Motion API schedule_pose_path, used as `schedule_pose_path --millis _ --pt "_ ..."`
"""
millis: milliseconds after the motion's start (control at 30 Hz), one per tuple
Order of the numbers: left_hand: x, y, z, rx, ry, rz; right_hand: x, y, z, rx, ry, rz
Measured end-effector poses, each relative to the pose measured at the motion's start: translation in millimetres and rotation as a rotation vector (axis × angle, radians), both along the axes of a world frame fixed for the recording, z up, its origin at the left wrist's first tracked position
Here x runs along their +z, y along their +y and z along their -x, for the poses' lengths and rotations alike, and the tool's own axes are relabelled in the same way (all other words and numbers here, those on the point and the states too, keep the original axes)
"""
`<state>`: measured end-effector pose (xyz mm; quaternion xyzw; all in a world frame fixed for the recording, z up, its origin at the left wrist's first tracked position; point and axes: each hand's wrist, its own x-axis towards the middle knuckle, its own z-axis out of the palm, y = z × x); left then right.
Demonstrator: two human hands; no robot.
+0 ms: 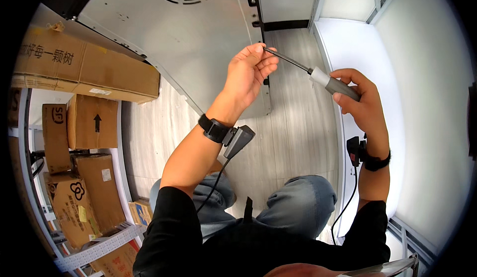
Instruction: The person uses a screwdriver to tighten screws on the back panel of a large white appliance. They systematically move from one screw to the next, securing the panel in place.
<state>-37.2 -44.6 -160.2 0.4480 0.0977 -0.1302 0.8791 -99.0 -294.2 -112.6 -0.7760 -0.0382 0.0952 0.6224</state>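
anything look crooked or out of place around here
Mildly, yes: on the left shelf, the carton with a yellow sticker sits tilted beside its neighbour, though the fisheye view bends edges. I see no spill, and the screwdriver in the right hand looks intact.

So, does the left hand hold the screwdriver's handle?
No, the right hand grips the screwdriver's handle, while the left hand is at its tip.
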Motion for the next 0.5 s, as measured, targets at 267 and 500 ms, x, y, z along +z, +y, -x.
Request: schedule_pose_path --millis 267,500 --pt "42 1 -23 0.019 -0.019 0.044 39 47 18 -0.098 0.09 -0.098" --pt "10 -6 -21 -0.131 0.052 0.022 -3 101 67 -0.312 0.173 -0.294"
